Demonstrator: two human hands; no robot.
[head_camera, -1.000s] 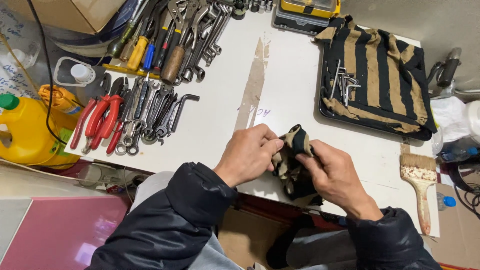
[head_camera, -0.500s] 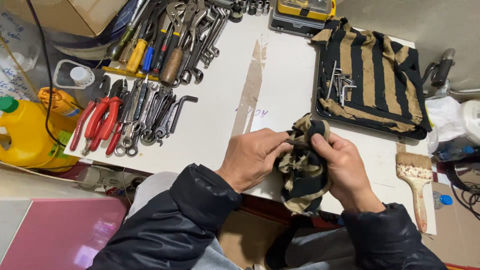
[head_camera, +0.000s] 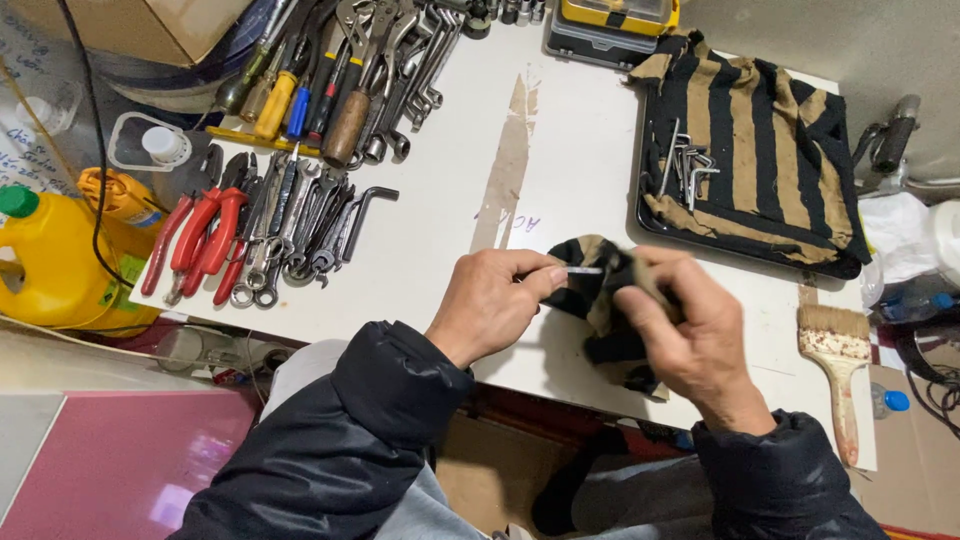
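From the head view, my left hand (head_camera: 497, 300) pinches one end of a small metal key (head_camera: 583, 270) between thumb and fingertips, just over the near edge of the white table (head_camera: 450, 210). My right hand (head_camera: 680, 320) has its fingers clamped around a striped rag (head_camera: 600, 300) bunched over the key's other end, toward the tray (head_camera: 745, 255) from my left hand. I judge I am mid-wipe; next calls for drawing the rag along the shaft while my left pinch stays firm.

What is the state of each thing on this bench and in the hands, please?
Left hand: pinching small metal tool.
Right hand: gripping striped rag around the tool.
Tray: lined with striped cloth, hex keys lying on it.
Paintbrush: lying flat.
Yellow bottle: capped.
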